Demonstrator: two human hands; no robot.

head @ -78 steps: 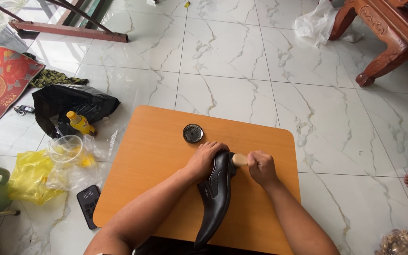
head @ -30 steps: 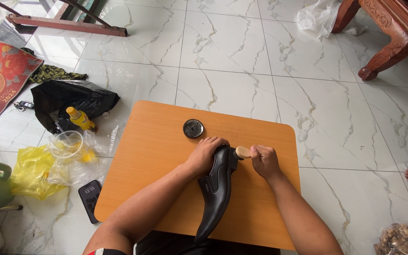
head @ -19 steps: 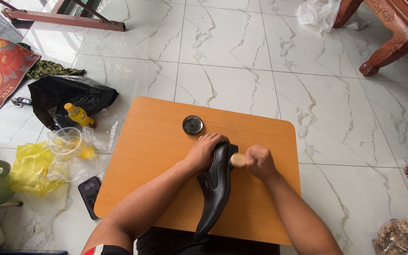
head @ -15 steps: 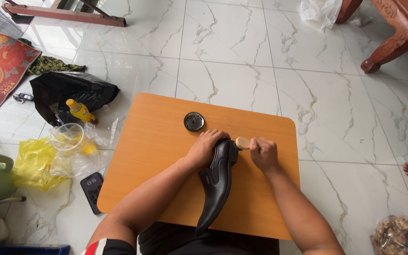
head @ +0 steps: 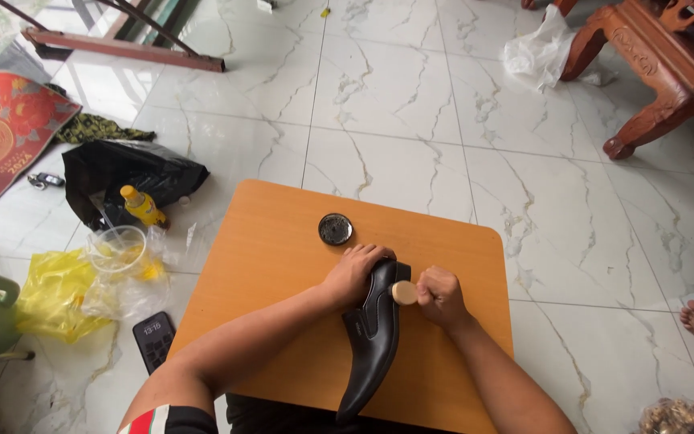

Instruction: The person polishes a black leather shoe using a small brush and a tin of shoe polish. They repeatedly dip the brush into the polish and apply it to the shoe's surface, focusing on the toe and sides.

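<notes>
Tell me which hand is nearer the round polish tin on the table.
Left. The left hand grips the black shoe just below the polish tin; the right hand, holding the brush, sits farther off to its right.

Glossy white marble-veined floor tiles (head: 395,88) spread around the orange wooden surface (head: 275,265), with carved red-brown wooden furniture (head: 652,72) far beyond its right corner, a red patterned mat (head: 2,133) and reddish metal frame (head: 122,48) far left.
</notes>
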